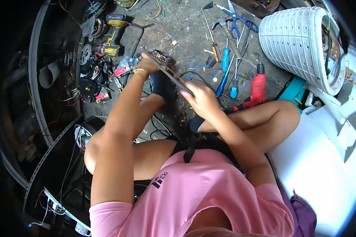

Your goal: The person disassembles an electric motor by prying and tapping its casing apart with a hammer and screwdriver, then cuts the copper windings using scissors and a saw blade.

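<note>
A long, thin, dark flat object (168,72) slants between my two hands, seen nearly edge-on, so its kind cannot be made out. My left hand (149,64), with a bracelet at the wrist, is closed at its upper left end; the fingers are partly hidden behind it. My right hand (201,99) is closed around its lower right end. Just beyond my left hand lies a small part with copper-like bits (161,55), partly covered by the object.
A yellow cordless drill (114,37) and motor parts (89,87) lie at left. Right of my hands are screwdrivers (225,60), a hammer (230,37), blue scissors (235,17) and a red drill (258,85). A perforated drum (292,43) and white casing (316,158) stand at right.
</note>
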A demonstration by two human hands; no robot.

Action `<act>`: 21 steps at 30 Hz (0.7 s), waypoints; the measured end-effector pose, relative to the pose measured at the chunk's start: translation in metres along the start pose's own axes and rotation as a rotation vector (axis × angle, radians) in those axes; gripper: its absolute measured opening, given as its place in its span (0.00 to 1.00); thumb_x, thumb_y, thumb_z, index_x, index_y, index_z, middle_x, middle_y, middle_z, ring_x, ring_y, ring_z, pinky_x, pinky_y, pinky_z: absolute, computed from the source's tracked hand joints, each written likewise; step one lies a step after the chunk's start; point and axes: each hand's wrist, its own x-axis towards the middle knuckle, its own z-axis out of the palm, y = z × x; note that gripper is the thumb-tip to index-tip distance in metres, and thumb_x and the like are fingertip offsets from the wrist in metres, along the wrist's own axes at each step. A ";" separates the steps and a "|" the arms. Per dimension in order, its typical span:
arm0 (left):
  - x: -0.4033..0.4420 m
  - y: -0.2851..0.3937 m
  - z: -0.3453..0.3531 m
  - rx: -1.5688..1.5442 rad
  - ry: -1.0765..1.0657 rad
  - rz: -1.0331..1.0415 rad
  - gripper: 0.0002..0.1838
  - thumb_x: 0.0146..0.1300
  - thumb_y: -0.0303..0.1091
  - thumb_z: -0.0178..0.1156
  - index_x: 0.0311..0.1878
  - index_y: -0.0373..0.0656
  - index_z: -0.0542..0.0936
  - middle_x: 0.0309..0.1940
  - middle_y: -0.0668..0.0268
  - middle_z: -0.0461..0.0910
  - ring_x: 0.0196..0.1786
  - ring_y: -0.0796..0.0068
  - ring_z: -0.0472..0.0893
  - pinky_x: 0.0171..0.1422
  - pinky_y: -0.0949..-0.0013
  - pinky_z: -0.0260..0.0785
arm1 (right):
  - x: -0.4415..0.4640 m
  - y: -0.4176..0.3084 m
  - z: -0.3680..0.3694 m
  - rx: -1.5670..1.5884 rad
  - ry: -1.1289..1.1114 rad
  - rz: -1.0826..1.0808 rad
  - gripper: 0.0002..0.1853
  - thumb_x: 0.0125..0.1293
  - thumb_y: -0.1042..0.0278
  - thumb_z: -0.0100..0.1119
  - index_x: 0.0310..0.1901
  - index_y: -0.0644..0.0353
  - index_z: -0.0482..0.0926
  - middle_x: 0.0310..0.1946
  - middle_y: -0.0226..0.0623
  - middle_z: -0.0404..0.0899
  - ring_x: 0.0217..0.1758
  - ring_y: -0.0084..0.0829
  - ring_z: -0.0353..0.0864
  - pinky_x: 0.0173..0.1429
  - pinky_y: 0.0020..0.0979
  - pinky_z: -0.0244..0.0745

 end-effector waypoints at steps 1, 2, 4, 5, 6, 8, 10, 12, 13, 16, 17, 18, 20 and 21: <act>-0.007 0.010 -0.006 -0.006 0.052 -0.032 0.61 0.35 0.63 0.76 0.63 0.24 0.62 0.51 0.43 0.76 0.55 0.55 0.79 0.59 0.63 0.70 | -0.016 -0.002 -0.014 -0.002 0.011 -0.013 0.17 0.65 0.50 0.59 0.47 0.55 0.78 0.26 0.46 0.80 0.30 0.52 0.81 0.32 0.48 0.75; -0.018 0.020 -0.007 -0.008 0.102 -0.066 0.63 0.34 0.64 0.75 0.65 0.25 0.60 0.52 0.41 0.75 0.56 0.54 0.78 0.60 0.62 0.70 | -0.022 -0.005 -0.022 -0.001 0.023 -0.024 0.17 0.64 0.51 0.59 0.46 0.54 0.78 0.27 0.46 0.79 0.30 0.52 0.81 0.32 0.48 0.74; -0.013 0.010 0.001 0.063 0.183 -0.105 0.62 0.37 0.68 0.72 0.63 0.26 0.61 0.57 0.37 0.71 0.57 0.49 0.77 0.64 0.61 0.67 | -0.010 -0.002 -0.011 -0.035 -0.029 -0.025 0.16 0.64 0.51 0.59 0.46 0.54 0.78 0.27 0.45 0.79 0.30 0.52 0.81 0.32 0.47 0.75; -0.015 0.016 -0.005 0.091 0.160 -0.178 0.61 0.38 0.68 0.71 0.64 0.26 0.60 0.59 0.42 0.71 0.60 0.52 0.76 0.65 0.55 0.64 | -0.001 -0.001 -0.004 -0.050 -0.052 -0.028 0.16 0.64 0.51 0.59 0.45 0.53 0.78 0.27 0.45 0.79 0.30 0.52 0.81 0.31 0.47 0.75; -0.017 0.026 -0.009 0.116 0.133 -0.248 0.61 0.38 0.68 0.71 0.64 0.27 0.59 0.61 0.48 0.71 0.62 0.55 0.74 0.66 0.50 0.61 | 0.024 0.002 0.014 -0.103 -0.092 -0.032 0.19 0.64 0.55 0.60 0.50 0.59 0.78 0.31 0.48 0.80 0.33 0.52 0.81 0.36 0.46 0.75; -0.005 0.010 -0.002 0.105 0.058 -0.252 0.61 0.41 0.69 0.68 0.66 0.28 0.56 0.65 0.53 0.69 0.67 0.57 0.71 0.68 0.40 0.56 | 0.073 0.028 0.069 -0.057 -0.010 -0.123 0.19 0.64 0.52 0.60 0.50 0.56 0.79 0.29 0.48 0.81 0.32 0.53 0.80 0.36 0.48 0.75; 0.013 -0.009 -0.006 0.018 -0.033 -0.125 0.62 0.45 0.70 0.64 0.70 0.29 0.54 0.69 0.51 0.64 0.69 0.55 0.68 0.68 0.32 0.52 | 0.092 0.023 0.068 -0.028 0.013 -0.106 0.17 0.64 0.53 0.60 0.47 0.57 0.79 0.30 0.49 0.80 0.34 0.54 0.80 0.36 0.47 0.74; 0.004 0.005 0.001 0.126 -0.054 -0.175 0.62 0.42 0.71 0.65 0.71 0.33 0.56 0.70 0.52 0.62 0.71 0.54 0.65 0.69 0.32 0.51 | 0.072 0.021 0.051 0.000 -0.007 -0.077 0.16 0.64 0.54 0.61 0.45 0.58 0.79 0.30 0.50 0.80 0.33 0.54 0.80 0.35 0.47 0.74; -0.012 0.014 -0.005 0.056 -0.010 -0.252 0.63 0.41 0.72 0.66 0.72 0.35 0.56 0.71 0.53 0.61 0.71 0.55 0.64 0.69 0.32 0.50 | 0.058 0.011 0.037 -0.004 -0.039 -0.059 0.16 0.63 0.55 0.61 0.45 0.58 0.79 0.31 0.51 0.79 0.33 0.55 0.79 0.35 0.47 0.74; -0.012 0.014 0.002 0.090 0.058 -0.258 0.68 0.37 0.71 0.70 0.73 0.36 0.51 0.75 0.55 0.51 0.73 0.55 0.61 0.71 0.33 0.46 | 0.007 0.004 -0.011 -0.049 -0.128 -0.017 0.17 0.62 0.58 0.63 0.47 0.59 0.80 0.31 0.49 0.79 0.30 0.55 0.78 0.36 0.46 0.74; -0.014 0.014 0.002 0.105 0.093 -0.232 0.68 0.36 0.70 0.70 0.71 0.32 0.51 0.72 0.52 0.55 0.71 0.55 0.64 0.69 0.38 0.50 | -0.003 0.003 -0.014 -0.046 -0.129 -0.004 0.17 0.61 0.58 0.63 0.48 0.58 0.80 0.31 0.48 0.79 0.30 0.54 0.78 0.35 0.46 0.74; -0.017 0.015 0.001 0.121 0.129 -0.206 0.68 0.35 0.70 0.71 0.69 0.29 0.52 0.68 0.49 0.58 0.68 0.54 0.66 0.67 0.42 0.54 | -0.006 0.003 -0.014 -0.042 -0.133 0.001 0.17 0.61 0.59 0.64 0.48 0.58 0.80 0.31 0.48 0.79 0.29 0.54 0.78 0.35 0.46 0.74; -0.013 0.010 0.001 0.128 0.129 -0.130 0.64 0.37 0.67 0.72 0.65 0.24 0.56 0.61 0.44 0.66 0.63 0.53 0.72 0.63 0.52 0.63 | 0.024 0.017 0.018 -0.033 -0.080 -0.035 0.17 0.62 0.58 0.62 0.48 0.58 0.80 0.31 0.48 0.80 0.30 0.53 0.79 0.35 0.46 0.74; -0.013 0.011 -0.001 0.098 0.051 -0.131 0.61 0.39 0.65 0.72 0.65 0.27 0.57 0.61 0.45 0.67 0.63 0.54 0.72 0.63 0.52 0.64 | 0.050 0.022 0.031 -0.064 -0.117 0.006 0.17 0.63 0.55 0.61 0.47 0.57 0.81 0.33 0.48 0.81 0.31 0.52 0.80 0.35 0.46 0.74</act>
